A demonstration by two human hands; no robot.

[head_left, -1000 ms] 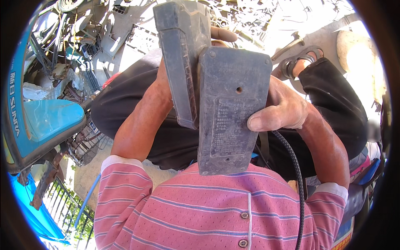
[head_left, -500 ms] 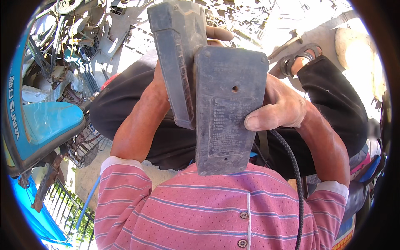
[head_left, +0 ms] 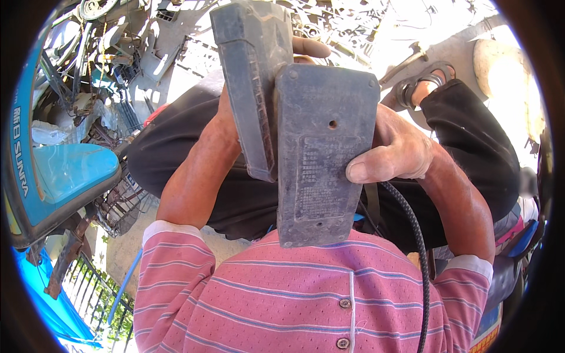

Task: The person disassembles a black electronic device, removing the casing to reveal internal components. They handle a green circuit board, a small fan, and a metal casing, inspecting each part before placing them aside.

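Note:
My left hand (head_left: 311, 47) is mostly hidden behind a tall dark grey plastic case (head_left: 247, 88) with a ribbed, dirty edge; only its fingers show past the far right side. In my right hand (head_left: 391, 156) is a worn grey rectangular plastic box (head_left: 327, 112), gripped at its right edge with the thumb on the face. That face carries a worn printed panel and round screw holes. The two pieces stand side by side, and the case's right edge meets or overlaps the box's left edge. A black braided cord (head_left: 412, 226) hangs down beside my right wrist.
My legs in black trousers (head_left: 471, 135) are spread below the hands. To the left stands a blue vehicle panel (head_left: 70, 170). Scrap parts (head_left: 100, 59) lie at the far left, and a hammer (head_left: 406, 62) rests near my sandalled foot (head_left: 424, 88) at the far right.
Both pieces stay in my hands at nearly the same place. The case on the left has tipped or shifted very slightly to the right.

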